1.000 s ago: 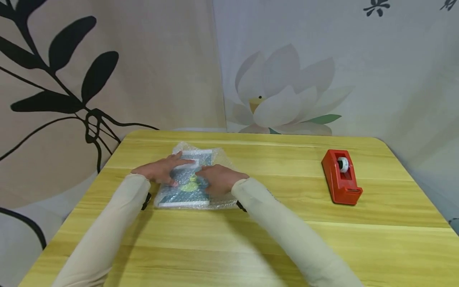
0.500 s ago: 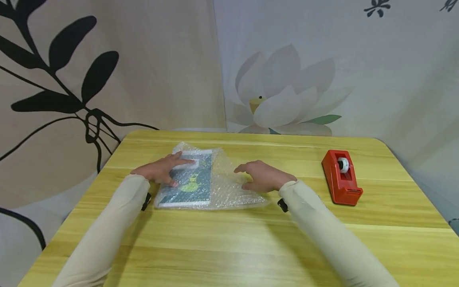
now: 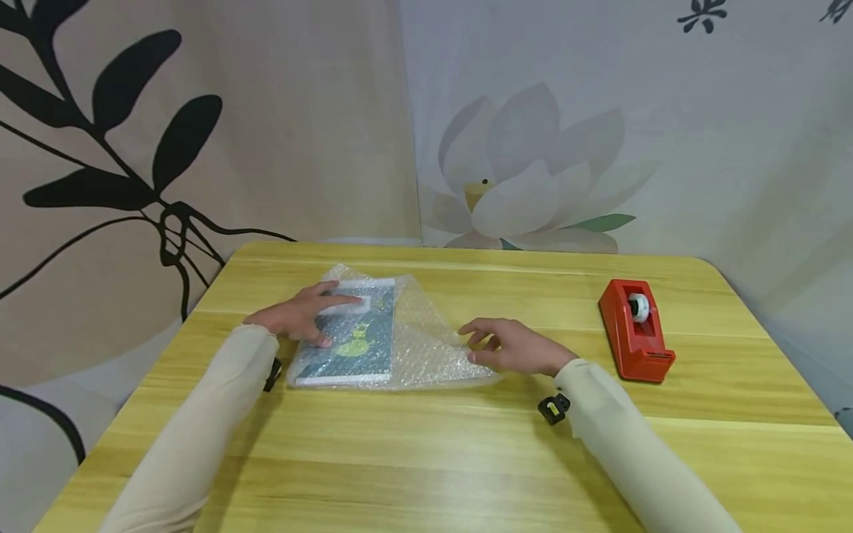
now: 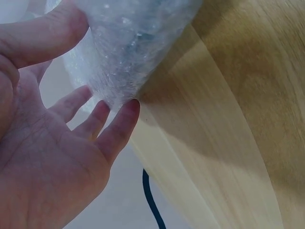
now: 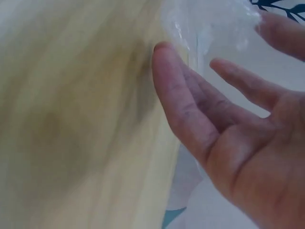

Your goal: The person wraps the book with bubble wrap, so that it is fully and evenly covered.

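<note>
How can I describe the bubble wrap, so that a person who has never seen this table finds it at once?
Look at the wood-grain table, left of its middle, where the person's left hand lies with spread fingers. Under that hand is the bubble wrap, with a blue print showing through. Its clear bubbles set it apart from the red tape dispenser on the right.

Two long, plain sleeves in pale cream cover the person's arms: the left sleeve (image 3: 200,433), nearer the desk's left edge, creases lower down; the right sleeve (image 3: 633,437) wrinkles a little by its cuff. Both end at the wrist, leaving the left grip (image 3: 300,312) and right grip (image 3: 513,346) bare. Below each cuff sits a small black device; the right device (image 3: 554,408) looks blocky, with a yellowish patch, while the left device (image 3: 272,374) is partly hidden.
</note>
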{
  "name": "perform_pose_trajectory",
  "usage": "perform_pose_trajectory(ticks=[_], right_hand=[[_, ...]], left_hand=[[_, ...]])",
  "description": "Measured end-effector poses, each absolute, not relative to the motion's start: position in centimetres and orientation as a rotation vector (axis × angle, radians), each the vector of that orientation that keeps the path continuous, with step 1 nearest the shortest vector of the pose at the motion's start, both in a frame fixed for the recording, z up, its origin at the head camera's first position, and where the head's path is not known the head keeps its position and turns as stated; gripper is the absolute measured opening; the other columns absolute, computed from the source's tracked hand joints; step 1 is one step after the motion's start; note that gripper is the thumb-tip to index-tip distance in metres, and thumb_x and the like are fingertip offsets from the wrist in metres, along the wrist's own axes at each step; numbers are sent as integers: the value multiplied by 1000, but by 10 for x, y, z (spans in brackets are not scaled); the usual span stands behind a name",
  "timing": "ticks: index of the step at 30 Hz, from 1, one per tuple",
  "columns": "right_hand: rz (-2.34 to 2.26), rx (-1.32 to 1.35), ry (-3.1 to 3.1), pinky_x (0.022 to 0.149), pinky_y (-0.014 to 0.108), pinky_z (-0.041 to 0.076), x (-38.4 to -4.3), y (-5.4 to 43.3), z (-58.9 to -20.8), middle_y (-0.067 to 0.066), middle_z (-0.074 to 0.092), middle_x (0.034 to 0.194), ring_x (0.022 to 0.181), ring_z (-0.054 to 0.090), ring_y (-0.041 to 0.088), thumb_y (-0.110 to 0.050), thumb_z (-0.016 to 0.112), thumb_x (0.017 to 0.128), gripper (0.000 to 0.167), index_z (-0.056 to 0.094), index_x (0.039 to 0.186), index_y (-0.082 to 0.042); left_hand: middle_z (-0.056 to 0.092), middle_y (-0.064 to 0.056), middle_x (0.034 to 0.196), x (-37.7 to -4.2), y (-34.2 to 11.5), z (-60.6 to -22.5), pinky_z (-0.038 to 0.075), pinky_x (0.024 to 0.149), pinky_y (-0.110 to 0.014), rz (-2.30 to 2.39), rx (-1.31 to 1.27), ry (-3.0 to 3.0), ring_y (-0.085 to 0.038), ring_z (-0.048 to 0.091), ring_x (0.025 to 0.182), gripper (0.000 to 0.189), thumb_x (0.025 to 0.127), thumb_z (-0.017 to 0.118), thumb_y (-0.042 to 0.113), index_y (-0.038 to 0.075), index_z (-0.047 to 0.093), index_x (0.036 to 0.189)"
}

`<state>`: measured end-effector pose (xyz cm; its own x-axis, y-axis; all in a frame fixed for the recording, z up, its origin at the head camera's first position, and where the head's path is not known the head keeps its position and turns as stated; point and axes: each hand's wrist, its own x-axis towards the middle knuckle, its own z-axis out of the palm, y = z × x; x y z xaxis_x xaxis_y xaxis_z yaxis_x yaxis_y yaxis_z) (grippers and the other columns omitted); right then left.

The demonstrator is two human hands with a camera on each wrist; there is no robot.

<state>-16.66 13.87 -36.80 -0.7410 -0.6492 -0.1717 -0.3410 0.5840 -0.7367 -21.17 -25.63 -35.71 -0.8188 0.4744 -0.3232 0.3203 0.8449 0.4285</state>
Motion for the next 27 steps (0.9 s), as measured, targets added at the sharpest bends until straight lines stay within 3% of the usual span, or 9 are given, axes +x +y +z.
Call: perform_pose_trajectory(ticks=[11,18,24,27], right_hand=[[-1224,-710,2211,98,42,55,-162,138,-384,18,59,134,123,61,32,-26,64,99,55,46,148,-10],[-1344,-649,2151,106,45,50,-159,136,-389,18,49,149,135,51,34,-26,66,97,68,33,157,-15],[-1502,-534,2009,118,55,37,-157,131,-390,20,32,162,149,34,39,-23,66,97,79,21,161,-17],[-1575,-465,1936,120,63,28,-153,129,-392,20,27,164,150,32,38,-25,65,98,79,19,162,-18]], left_hand=[[-1,-23,168,-212,-257,-359,17,112,-80,512,574,2605,-55,1,150,84,83,80,18,24,38,155],[-1,-23,168,-213,-257,-360,16,112,-81,515,574,2602,-55,0,150,85,82,81,19,24,39,155],[-1,-24,167,-213,-258,-361,17,110,-82,533,565,2598,-56,0,150,86,81,82,22,23,39,155],[-1,-24,167,-213,-258,-362,18,110,-82,526,576,2604,-56,1,150,86,81,82,22,24,39,155]])
